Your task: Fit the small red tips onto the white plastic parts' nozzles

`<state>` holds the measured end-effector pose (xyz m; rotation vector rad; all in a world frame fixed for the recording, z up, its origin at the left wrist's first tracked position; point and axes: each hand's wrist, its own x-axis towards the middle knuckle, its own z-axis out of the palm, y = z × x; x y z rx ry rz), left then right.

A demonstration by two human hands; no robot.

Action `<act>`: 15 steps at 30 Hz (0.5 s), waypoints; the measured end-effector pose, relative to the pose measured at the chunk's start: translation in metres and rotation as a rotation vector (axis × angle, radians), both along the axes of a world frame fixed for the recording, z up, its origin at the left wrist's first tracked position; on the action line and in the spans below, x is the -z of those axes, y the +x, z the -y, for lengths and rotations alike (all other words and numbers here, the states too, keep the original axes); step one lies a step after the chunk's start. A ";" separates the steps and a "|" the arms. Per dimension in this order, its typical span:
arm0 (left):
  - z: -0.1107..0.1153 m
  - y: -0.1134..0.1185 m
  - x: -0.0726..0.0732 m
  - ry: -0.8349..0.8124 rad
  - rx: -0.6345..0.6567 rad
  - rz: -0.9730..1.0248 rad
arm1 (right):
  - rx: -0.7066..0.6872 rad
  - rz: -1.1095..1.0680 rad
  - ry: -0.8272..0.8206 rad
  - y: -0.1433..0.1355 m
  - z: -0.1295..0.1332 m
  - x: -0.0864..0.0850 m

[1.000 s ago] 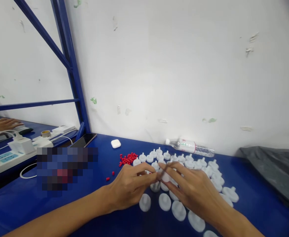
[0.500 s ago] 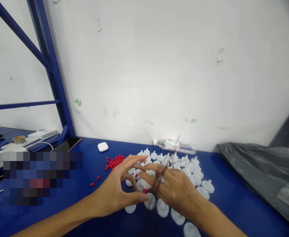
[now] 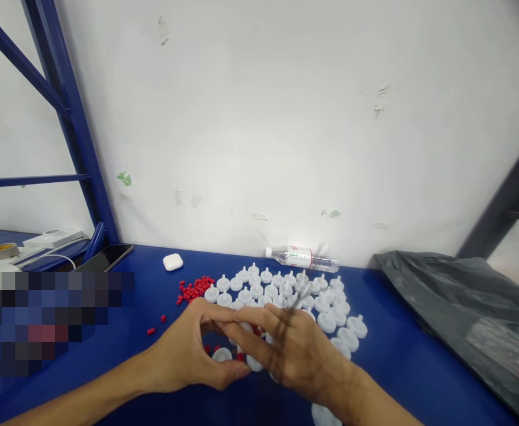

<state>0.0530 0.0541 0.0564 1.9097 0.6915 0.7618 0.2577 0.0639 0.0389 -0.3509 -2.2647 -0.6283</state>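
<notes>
My left hand (image 3: 188, 349) curves into a ring, thumb below and fingers above, its index finger meeting my right hand (image 3: 292, 349). Just above the left thumb tip is a small red cap (image 3: 240, 357), with a whitish part right over it. The right hand's bent fingers reach across the left fingertips and hide most of what lies between the hands. Around and behind them stand many white disc-shaped pieces with stems (image 3: 245, 296). A heap of red caps (image 3: 197, 288) lies beyond the left hand.
A clear plastic bottle (image 3: 301, 258) lies along the wall. Left of it are a white case (image 3: 173, 262) and a phone (image 3: 106, 258). A dark grey plastic bag (image 3: 437, 296) covers the right side of the blue table (image 3: 121, 313). Two loose red caps (image 3: 151, 331) lie left.
The view has shifted slightly right. Both hands have drawn closer together, the right fingers now overlapping the left fingertips. The red cap by the left thumb is still between the hands.
</notes>
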 end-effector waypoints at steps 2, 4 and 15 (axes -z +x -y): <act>0.000 0.000 0.000 0.022 -0.009 -0.001 | 0.009 0.032 -0.013 0.001 0.000 -0.001; 0.000 -0.001 0.003 0.065 -0.031 -0.009 | 0.040 0.069 -0.038 0.002 0.000 -0.002; -0.024 -0.020 0.020 0.559 -0.525 -0.112 | 0.480 -0.109 -0.059 0.067 -0.049 -0.012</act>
